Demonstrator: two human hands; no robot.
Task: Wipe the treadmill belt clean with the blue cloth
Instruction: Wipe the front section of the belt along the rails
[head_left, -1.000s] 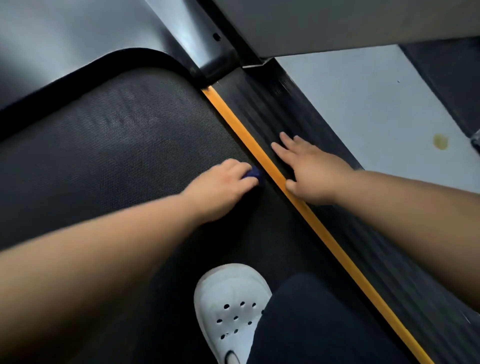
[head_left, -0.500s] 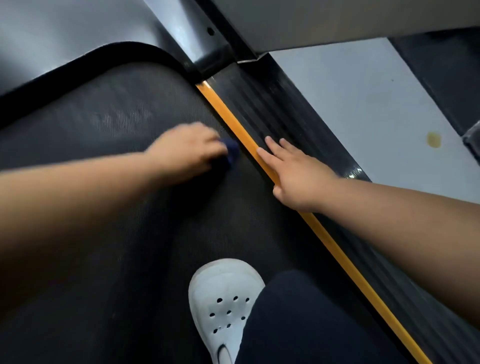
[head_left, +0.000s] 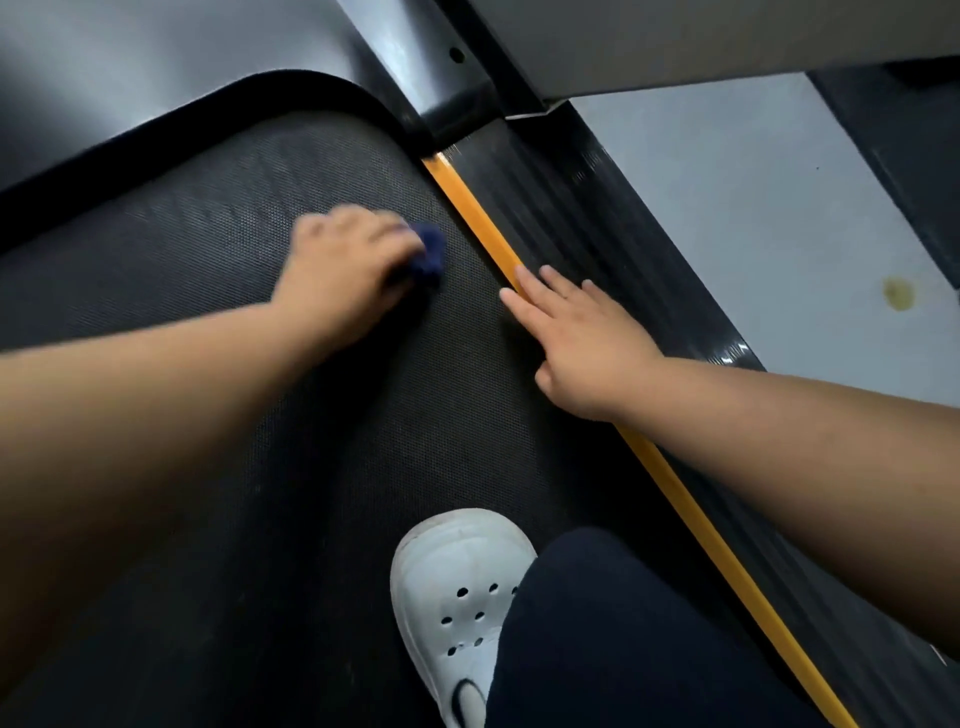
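The black textured treadmill belt (head_left: 218, 249) fills the left and middle of the head view. My left hand (head_left: 343, 270) grips a bunched dark blue cloth (head_left: 428, 254) and holds it down on the belt, near the belt's right side; most of the cloth is hidden under the fingers. My right hand (head_left: 582, 338) lies flat with straight fingers across the yellow strip (head_left: 478, 223) and the ribbed black side rail (head_left: 597, 228), holding nothing.
My white perforated clog (head_left: 457, 587) and dark trouser leg (head_left: 623, 634) stand on the belt at the bottom. A glossy black motor cover (head_left: 156, 67) bounds the belt's far end. Pale floor (head_left: 753, 218) with a yellowish stain (head_left: 898, 293) lies right of the rail.
My left hand with the cloth has slid up the belt away from me and slightly left of the yellow strip. My right hand has stayed flat on the rail.
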